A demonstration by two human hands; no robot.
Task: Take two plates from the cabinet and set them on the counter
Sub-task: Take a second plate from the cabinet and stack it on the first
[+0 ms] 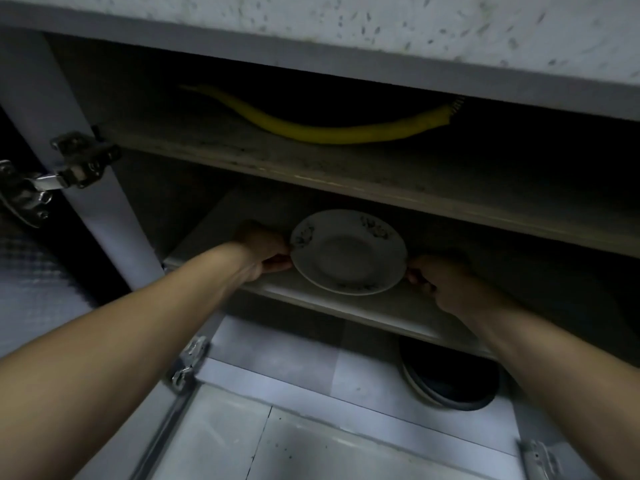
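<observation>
A white plate (348, 252) with dark flower prints on its rim lies on the middle shelf (398, 311) of an open lower cabinet. My left hand (265, 249) grips the plate's left edge, fingers curled under the rim. At the right edge my right hand (441, 282) holds the rim the same way. Whether more than one plate is stacked there I cannot tell. The speckled counter (381, 26) runs across the top of the view, above the cabinet.
A yellow hose (311, 131) lies on the dark upper shelf. On the cabinet floor at the lower right sits a stack of dark-rimmed dishes (450, 382). An open door with metal hinges (83, 161) stands at the left. Pale tiled floor (311, 445) lies below.
</observation>
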